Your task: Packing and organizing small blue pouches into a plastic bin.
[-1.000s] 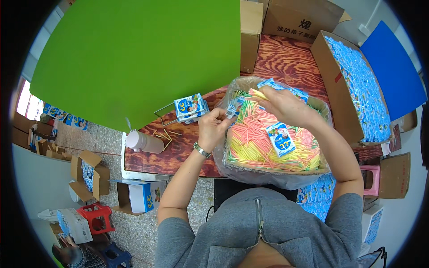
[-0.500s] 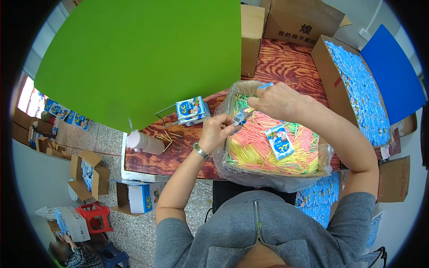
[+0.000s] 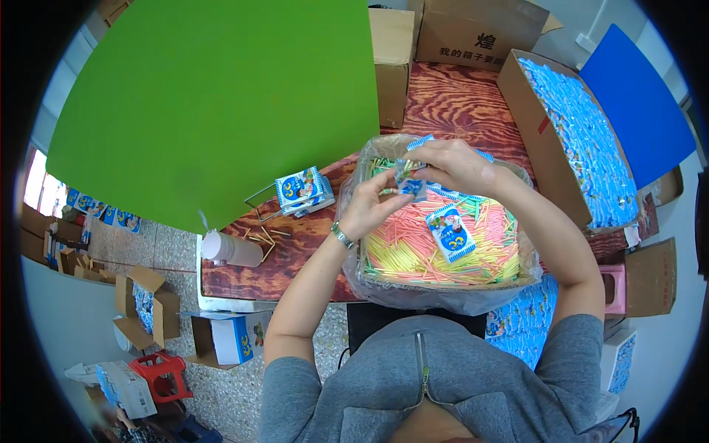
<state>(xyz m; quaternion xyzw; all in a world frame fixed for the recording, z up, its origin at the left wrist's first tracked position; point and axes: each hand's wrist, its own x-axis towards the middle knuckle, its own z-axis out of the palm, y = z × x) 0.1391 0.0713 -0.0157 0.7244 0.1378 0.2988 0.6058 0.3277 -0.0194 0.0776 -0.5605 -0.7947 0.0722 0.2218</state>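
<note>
Currently holds a small blue-and-clear packet [image 3: 410, 181] in both hands, just above the far-left part of the plastic-lined box [image 3: 436, 289]. Pinches it between thumb and fingertips of the left hand [image 3: 365, 210], drawn close together; curls the partly closed fingers of the right hand [image 3: 459, 165] around its far right side, with some of that contact hidden. Includes, inside the box, pink, yellow and green sticks [image 3: 399, 247], with a flat packet [image 3: 451, 233] lying tilted on top. Left of the box, on the patterned worktop [image 3: 465, 103], shows stacked packets [image 3: 300, 189] on a wire stand [image 3: 260, 201], and farther left, loose sticks [image 3: 258, 241] beside a pale bottle [image 3: 230, 249]. Right of and beyond the box, shows a carton [image 3: 538, 133] filled with blue packets [image 3: 583, 140].
</note>
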